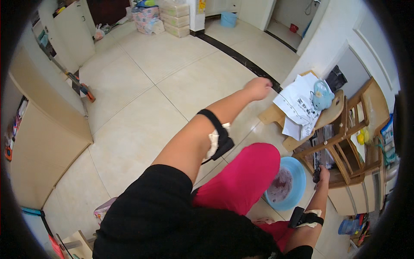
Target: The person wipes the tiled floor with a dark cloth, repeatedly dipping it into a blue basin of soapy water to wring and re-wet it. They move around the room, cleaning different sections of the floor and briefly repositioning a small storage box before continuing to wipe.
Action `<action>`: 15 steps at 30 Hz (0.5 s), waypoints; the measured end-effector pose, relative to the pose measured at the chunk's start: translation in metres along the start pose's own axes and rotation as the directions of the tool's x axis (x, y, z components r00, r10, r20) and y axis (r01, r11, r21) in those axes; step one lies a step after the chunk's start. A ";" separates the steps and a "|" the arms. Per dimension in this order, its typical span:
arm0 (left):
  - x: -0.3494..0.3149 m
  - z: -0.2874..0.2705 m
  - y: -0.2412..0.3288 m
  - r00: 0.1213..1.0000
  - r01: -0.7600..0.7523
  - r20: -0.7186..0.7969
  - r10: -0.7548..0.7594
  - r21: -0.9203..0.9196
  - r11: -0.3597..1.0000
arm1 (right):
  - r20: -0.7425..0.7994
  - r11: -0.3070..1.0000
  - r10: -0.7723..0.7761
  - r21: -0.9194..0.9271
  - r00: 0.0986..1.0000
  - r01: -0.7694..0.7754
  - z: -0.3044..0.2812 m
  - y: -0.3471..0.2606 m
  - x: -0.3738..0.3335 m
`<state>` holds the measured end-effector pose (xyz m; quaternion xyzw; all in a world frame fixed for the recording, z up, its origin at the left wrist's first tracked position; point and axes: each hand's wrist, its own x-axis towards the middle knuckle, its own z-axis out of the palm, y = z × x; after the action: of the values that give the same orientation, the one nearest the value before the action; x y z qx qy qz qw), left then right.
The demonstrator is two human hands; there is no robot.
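Note:
My left hand is stretched out over the pale tiled floor, its fingers curled in. Whatever it may hold is hidden. White printed paper lies to its right on a low wooden seat, under a light-blue stuffed animal. Lower right, my right hand is closed by a small dark thing at its fingers, too small to name. Just left of that hand, a light-blue basin stands on the floor by my pink-clad knee. Foamy, dark-tinged water fills its bottom.
Wooden chair frames crowd the right side beside drawers. A beige cabinet stands at left. Stacked packs and a blue bucket are at the back. A dark floor strip crosses toward a doorway.

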<state>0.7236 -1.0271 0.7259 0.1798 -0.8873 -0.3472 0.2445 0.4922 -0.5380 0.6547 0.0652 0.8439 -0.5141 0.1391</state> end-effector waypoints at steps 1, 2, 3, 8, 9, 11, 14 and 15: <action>-0.014 -0.011 -0.029 0.999 0.029 -0.042 -0.028 0.015 0.999 | 0.017 1.000 -0.030 0.008 0.999 0.030 0.009 -0.013 -0.003; -0.031 -0.019 -0.058 0.994 0.096 -0.055 -0.093 0.060 0.994 | 0.056 0.993 -0.119 -0.013 0.991 0.119 0.017 -0.024 -0.007; -0.052 -0.027 -0.085 0.989 0.131 -0.076 -0.124 0.091 0.987 | 0.117 0.974 -0.222 -0.012 0.968 0.225 0.026 -0.033 -0.009; -0.193 -0.065 -0.180 0.887 0.457 -0.174 -0.428 0.198 0.867 | 0.267 0.933 -0.317 -0.083 0.910 0.350 0.092 -0.070 -0.004; -0.226 -0.074 -0.188 0.847 0.525 -0.207 -0.490 0.173 0.833 | 0.319 0.922 -0.317 -0.119 0.893 0.370 0.113 -0.084 -0.003; -0.290 -0.091 -0.190 0.749 0.648 -0.276 -0.602 0.122 0.751 | 0.462 0.941 -0.271 -0.057 0.844 0.334 0.160 -0.108 -0.010; -0.388 -0.110 -0.176 0.578 0.789 -0.388 -0.718 0.040 0.614 | 0.595 0.944 -0.294 0.058 0.748 0.325 0.244 -0.136 -0.036; -0.418 -0.117 -0.169 0.527 0.820 -0.427 -0.735 0.027 0.572 | 0.663 0.946 -0.287 0.082 0.691 0.314 0.270 -0.145 -0.047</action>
<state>1.1549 -1.0015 0.5528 0.6465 -0.6815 -0.2766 0.2026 0.5460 -0.8426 0.6750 -0.2641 0.7466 -0.5026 0.3467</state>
